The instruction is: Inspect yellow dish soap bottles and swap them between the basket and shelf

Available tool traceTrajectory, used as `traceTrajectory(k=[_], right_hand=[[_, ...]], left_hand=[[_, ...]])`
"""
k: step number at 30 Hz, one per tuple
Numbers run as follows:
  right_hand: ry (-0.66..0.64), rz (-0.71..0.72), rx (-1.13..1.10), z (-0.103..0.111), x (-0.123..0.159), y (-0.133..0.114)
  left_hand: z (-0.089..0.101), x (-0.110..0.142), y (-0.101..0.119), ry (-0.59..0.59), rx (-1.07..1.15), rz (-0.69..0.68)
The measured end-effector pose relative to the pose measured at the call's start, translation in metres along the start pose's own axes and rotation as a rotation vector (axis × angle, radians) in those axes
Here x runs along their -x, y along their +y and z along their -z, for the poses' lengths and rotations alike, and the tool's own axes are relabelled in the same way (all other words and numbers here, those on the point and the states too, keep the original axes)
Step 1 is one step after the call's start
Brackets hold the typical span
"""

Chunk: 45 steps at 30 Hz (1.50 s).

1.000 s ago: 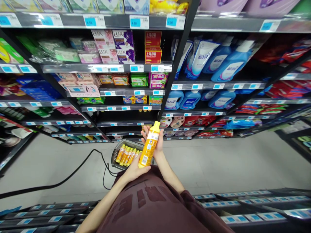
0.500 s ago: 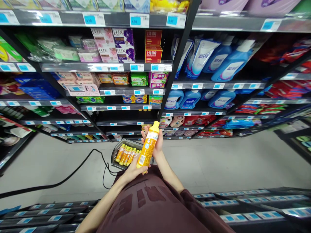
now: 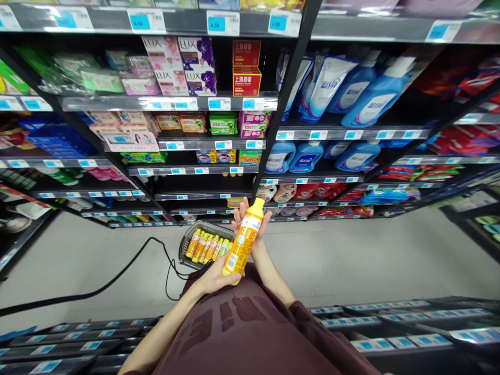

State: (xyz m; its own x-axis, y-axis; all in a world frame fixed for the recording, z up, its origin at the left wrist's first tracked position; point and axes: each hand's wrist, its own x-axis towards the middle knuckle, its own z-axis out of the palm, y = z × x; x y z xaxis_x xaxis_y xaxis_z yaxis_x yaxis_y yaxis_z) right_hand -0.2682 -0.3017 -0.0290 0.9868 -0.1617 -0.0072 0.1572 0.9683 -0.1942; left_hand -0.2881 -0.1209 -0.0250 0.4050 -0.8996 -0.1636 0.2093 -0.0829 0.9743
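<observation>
A yellow plastic bottle (image 3: 245, 239) with an orange printed label and a yellow cap lies tilted in front of my body, cap end away from me, its barcode facing up. My left hand (image 3: 219, 275) is closed round the bottle's base, thumb over the near end. Behind the upper part, my right hand (image 3: 258, 234) cradles the bottle loosely, its fingers and thumb spread on either side below the cap. To the left on the floor stands a grey basket (image 3: 183, 240) holding several similar yellow-orange bottles (image 3: 203, 247) and a greenish one (image 3: 224, 247).
Shelves ahead carry soap boxes (image 3: 197, 65), blue detergent bottles (image 3: 371, 101) and price tags. A black cable (image 3: 117, 277) loops over the floor (image 3: 332, 255) on the left. More shelving (image 3: 406, 317) stands close to me at the bottom of the view.
The bottle and both hands have shifted slightly right and toward me. My right hand's fingers and thumb have spread wider around the bottle, and more of the basket's contents shows.
</observation>
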Motion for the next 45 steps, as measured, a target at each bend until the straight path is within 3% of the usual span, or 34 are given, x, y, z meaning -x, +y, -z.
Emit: traceTrajectory(k=[4, 12, 19, 23, 31, 45], right_hand=[[-0.032, -0.003, 0.019, 0.001, -0.001, -0.001], [0.046, -0.008, 0.070, 0.010, -0.001, -0.002], [0.068, 0.046, 0.088, 0.012, -0.003, -0.001], [0.050, 0.012, 0.078, 0.014, -0.005, -0.001], [-0.062, -0.053, 0.078, 0.015, -0.006, -0.003], [-0.036, -0.019, 0.123, 0.019, -0.003, -0.002]], left_hand=[[-0.001, -0.001, -0.001, -0.008, -0.051, -0.015], [0.000, -0.003, -0.002, 0.033, -0.199, 0.015], [0.002, -0.008, -0.006, 0.109, 0.039, 0.080], [-0.001, -0.006, -0.004, 0.153, 0.058, 0.126], [0.005, -0.002, -0.004, -0.008, 0.227, 0.022], [-0.002, -0.006, -0.006, 0.091, 0.123, 0.100]])
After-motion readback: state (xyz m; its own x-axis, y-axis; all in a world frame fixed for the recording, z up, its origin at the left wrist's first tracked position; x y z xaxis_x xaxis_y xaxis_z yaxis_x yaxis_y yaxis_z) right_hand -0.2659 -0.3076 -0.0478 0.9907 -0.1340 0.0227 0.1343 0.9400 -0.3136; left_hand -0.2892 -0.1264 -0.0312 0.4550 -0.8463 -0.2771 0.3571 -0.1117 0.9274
